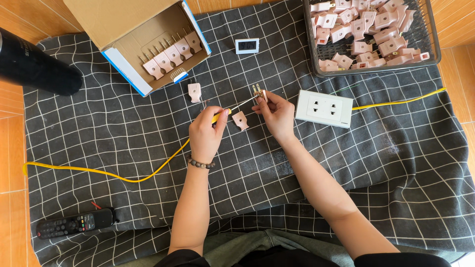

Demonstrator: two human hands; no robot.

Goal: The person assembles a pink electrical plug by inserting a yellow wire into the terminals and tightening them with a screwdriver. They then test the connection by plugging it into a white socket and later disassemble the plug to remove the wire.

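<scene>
My left hand (207,131) grips a yellow-handled screwdriver (232,108) whose metal shaft points up and right. Its tip meets a small pink plug part with metal prongs (258,91), pinched in the fingers of my right hand (277,114). Two loose pink plug pieces lie on the checked dark cloth (123,128): one plug piece (240,120) between my hands and another plug piece (194,92) above my left hand.
A white socket block (324,108) with a yellow cable (401,102) lies right of my right hand. A wire basket (372,34) of pink plugs stands top right, an open cardboard box (148,44) with plugs top left. A small clock (246,46), a remote (74,223) and a yellow wire (99,171) lie around.
</scene>
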